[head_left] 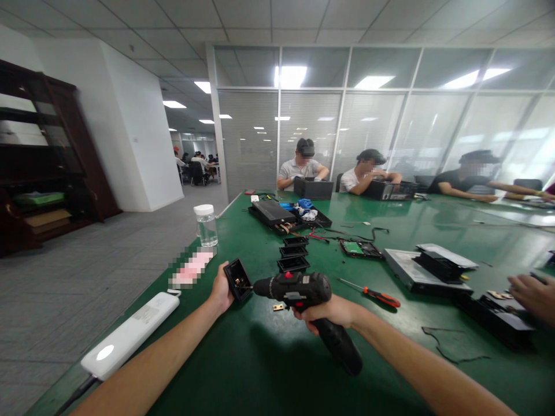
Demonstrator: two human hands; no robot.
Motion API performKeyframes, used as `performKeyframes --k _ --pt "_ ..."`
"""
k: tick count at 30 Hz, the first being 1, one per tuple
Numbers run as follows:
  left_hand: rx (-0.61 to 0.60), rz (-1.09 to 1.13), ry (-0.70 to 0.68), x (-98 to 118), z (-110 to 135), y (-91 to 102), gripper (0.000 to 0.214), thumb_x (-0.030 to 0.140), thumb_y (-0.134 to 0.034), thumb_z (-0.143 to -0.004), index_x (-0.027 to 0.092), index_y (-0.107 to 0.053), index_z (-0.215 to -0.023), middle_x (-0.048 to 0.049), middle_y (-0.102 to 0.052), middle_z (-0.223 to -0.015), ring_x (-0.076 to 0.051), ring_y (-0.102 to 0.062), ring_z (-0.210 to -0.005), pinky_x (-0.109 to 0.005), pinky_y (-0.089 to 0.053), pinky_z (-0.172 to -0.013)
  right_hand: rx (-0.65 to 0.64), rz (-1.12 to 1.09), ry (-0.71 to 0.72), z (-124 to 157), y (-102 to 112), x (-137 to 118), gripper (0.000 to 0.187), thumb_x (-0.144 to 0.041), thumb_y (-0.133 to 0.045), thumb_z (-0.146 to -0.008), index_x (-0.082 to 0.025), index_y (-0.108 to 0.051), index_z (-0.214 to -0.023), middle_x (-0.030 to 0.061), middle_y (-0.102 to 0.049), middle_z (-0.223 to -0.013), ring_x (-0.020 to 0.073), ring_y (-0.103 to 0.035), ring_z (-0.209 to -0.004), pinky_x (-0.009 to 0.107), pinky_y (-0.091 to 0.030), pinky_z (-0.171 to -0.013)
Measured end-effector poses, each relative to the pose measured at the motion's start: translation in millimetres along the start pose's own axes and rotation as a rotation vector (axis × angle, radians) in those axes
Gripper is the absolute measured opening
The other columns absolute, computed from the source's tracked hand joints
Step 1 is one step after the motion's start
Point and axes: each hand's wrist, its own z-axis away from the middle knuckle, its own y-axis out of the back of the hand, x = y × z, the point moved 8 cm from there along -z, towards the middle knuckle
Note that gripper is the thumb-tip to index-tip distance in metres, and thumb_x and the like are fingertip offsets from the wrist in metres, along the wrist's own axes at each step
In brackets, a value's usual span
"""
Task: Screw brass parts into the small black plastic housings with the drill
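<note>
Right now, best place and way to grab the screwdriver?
Take the screwdriver by its orange-and-black handle, probably from above on the right: it lies flat, thick handle at the right end, thin shaft pointing left.

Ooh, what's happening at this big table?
Somebody is holding a power drill in their right hand and a small, open black box in their left hand. The drill's bit points into the box, but I can't tell if it's turning. Three similar boxes stand in a row just beyond the drill, and an orange-and-black screwdriver lies to the right. Across the green table, another person has their hands at a dark case.
</note>
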Motion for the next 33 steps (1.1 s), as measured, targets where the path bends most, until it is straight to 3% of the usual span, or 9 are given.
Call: performKeyframes --k 8,16,33 --pt "-0.001 0.004 -0.008 1.9 1.1 -1.1 0.027 0.042 -0.054 -0.065 0.016 -0.054 -0.068 -0.0014 -0.055 -0.057 -0.017 -0.055 -0.051 -0.032 -0.047 -0.054 -0.016 0.017 0.025 0.2 -3.8 -5.4 0.021 -0.024 -0.06 -0.063 -0.012 -0.052 -0.078 -0.0004 -0.048 -0.07 0.0072 -0.049 -0.048 0.02 -0.038 -0.045" --pt "-0.005 -0.017 -0.017 2.0 1.4 -1.6 0.027 0.043 -0.053 -0.065 0.016 -0.053 -0.068 -0.0015 -0.055 -0.056 -0.018 -0.055 -0.051 -0.033 -0.047 -0.054 0.047 0.046 0.052 13.8 -14.3 -23.6 0.01 -0.023 -0.054 -0.068 -0.017 -0.055 -0.076 0.0024 -0.048 -0.07 0.0069 -0.046 -0.05 0.026 -0.033 -0.05" --pt "0.022 -0.014 -0.024 3.7 4.5 -3.1 0.026 0.042 -0.054 -0.064 0.016 -0.053 -0.067 -0.0011 -0.055 -0.056 -0.017 -0.055 -0.051 -0.032 -0.046 -0.054 0.027 0.033 0.045 6.8 -7.4 -13.8 0.015 -0.024 -0.056 -0.066 -0.014 -0.053 -0.078 0.0012 -0.048 -0.073 0.0057 -0.047 -0.05 0.022 -0.037 -0.048"
